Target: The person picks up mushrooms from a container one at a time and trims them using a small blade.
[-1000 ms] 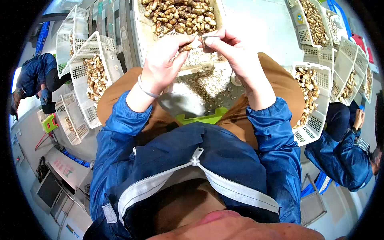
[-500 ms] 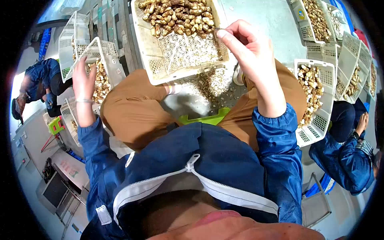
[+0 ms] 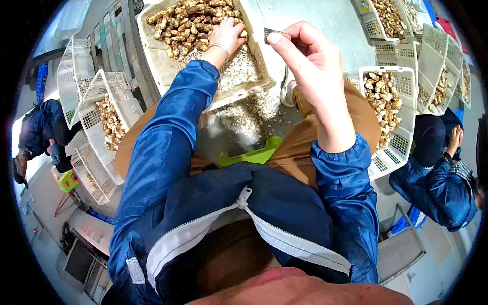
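A cream plastic crate (image 3: 152,63) in front of me holds a heap of knobbly brown-and-cream mushrooms (image 3: 190,28), with pale trimmings on its lattice floor. My left hand (image 3: 227,40) reaches palm down to the right edge of the heap. Its thumb and forefinger close around one mushroom (image 3: 243,33), the other fingers resting on neighbouring pieces. Just outside the crate's right rim, my right hand (image 3: 310,56) is raised. Between its thumb and fingers is a small dark flat blade (image 3: 268,34), pointing left; the curled fingers hide the rest of it.
Crates of mushrooms stand at my left (image 3: 109,122) and right (image 3: 389,109), more behind them. Trimmings (image 3: 249,114) litter the floor between my feet, near a green plastic stool (image 3: 250,152). Slatted wood (image 3: 119,46) lies beside the main crate. One person (image 3: 43,127) works at left, another (image 3: 437,178) sits at right.
My left hand has moved from beside the left crate across into the main crate, closing on a mushroom. My right hand still holds the blade. The view has shifted slightly.
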`<state>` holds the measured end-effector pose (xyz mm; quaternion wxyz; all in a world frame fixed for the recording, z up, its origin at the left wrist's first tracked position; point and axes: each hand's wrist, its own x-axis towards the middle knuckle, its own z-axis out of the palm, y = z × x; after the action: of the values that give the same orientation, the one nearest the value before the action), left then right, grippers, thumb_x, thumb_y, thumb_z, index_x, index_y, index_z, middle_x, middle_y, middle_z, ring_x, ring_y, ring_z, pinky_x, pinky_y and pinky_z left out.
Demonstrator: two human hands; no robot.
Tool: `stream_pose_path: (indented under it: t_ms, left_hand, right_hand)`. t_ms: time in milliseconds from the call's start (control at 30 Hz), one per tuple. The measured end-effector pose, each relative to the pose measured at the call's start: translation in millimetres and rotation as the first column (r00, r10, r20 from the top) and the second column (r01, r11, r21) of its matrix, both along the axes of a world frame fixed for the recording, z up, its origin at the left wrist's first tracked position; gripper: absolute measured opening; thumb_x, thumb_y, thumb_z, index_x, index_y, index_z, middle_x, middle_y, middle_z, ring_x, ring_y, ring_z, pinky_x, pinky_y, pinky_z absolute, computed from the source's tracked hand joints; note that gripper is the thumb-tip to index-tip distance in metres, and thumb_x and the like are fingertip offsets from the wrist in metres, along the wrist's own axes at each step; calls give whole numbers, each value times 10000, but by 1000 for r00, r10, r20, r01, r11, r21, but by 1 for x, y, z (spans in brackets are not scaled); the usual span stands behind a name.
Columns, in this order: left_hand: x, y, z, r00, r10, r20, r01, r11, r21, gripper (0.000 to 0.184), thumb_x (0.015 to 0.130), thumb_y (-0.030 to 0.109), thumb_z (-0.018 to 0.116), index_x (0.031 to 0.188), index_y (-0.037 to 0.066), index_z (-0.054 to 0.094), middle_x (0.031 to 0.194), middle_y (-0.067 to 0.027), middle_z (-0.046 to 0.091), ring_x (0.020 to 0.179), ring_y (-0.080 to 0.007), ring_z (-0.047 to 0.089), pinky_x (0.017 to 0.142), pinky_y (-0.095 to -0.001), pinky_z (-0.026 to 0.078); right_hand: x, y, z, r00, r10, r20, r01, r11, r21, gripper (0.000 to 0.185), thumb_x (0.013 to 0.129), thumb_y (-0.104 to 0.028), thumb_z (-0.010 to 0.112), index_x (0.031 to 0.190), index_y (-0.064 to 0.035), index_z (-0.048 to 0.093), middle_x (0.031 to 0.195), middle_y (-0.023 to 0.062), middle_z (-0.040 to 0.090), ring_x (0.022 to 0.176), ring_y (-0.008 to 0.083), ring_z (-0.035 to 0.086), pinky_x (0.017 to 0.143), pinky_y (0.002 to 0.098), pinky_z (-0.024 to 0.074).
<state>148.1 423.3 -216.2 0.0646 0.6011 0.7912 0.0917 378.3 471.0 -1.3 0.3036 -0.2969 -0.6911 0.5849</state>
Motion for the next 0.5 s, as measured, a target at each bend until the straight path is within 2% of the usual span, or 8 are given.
stream_pose_path:
  t_ms: [100,133,200,233,300,367,433,500]
  left_hand:
    - [-9,5,-10,996,39,81,-46,994,94,331,865,259,694,1158,110,654,1093,-135,574,1003,-343,607,886,-440,522]
    - [-18,5,-10,986,54,158,-74,990,123,315,877,258,684,1137,82,659,1078,-148,592,979,-344,620,875,-441,523]
    - [-21,-3,23,934,111,340,-189,960,206,276,917,249,655,1078,26,677,1061,-158,655,925,-303,665,836,-421,534]
    - [-21,-8,44,640,197,742,-349,936,52,285,957,221,616,1141,5,646,1076,-147,676,941,-272,682,841,-389,557]
    - [-29,-35,77,4,117,993,-427,898,-104,310,989,192,563,1207,-28,589,1106,-140,663,993,-256,680,876,-355,571]
    - [-11,-73,139,-235,5,972,-355,930,-91,342,969,170,552,1261,-8,557,1155,-132,650,1061,-219,635,921,-355,546]
    - [14,-106,192,-245,29,969,-378,918,-123,323,968,142,531,1255,-5,553,1166,-133,638,1060,-223,631,945,-356,531]
    - [33,-132,218,-307,-76,949,-413,909,-61,271,956,87,545,1198,-32,528,1120,-171,641,1000,-249,669,854,-325,557]
  right_hand:
    - [7,3,4,1000,6,6,-6,1000,2,214,898,-228,719,879,-20,671,711,20,638,678,68,575,623,252,481]
    - [2,-9,-5,983,-112,-146,80,974,-213,233,905,-227,715,897,0,664,732,27,644,687,71,577,626,246,481]
    - [8,-2,-5,994,-21,-104,7,991,-136,232,911,-218,708,917,10,663,745,32,646,693,73,577,629,246,483]
    - [10,0,-4,996,24,-81,-32,995,-99,232,914,-213,704,927,15,663,751,34,647,696,75,577,630,246,484]
    - [10,-5,1,997,61,-36,-65,993,-96,189,920,-185,705,919,2,679,785,14,646,723,57,568,659,232,477]
    - [8,-15,6,992,119,27,-115,985,-131,154,927,-170,720,928,-18,695,870,-19,661,771,36,558,719,195,458]
    - [-2,-22,-4,988,152,-24,-150,986,72,146,897,-147,725,898,-8,680,924,32,679,774,88,595,704,236,492]
    - [-11,-35,-3,976,193,-102,-171,967,190,142,857,-142,731,854,-15,667,924,82,684,764,154,641,657,289,526]
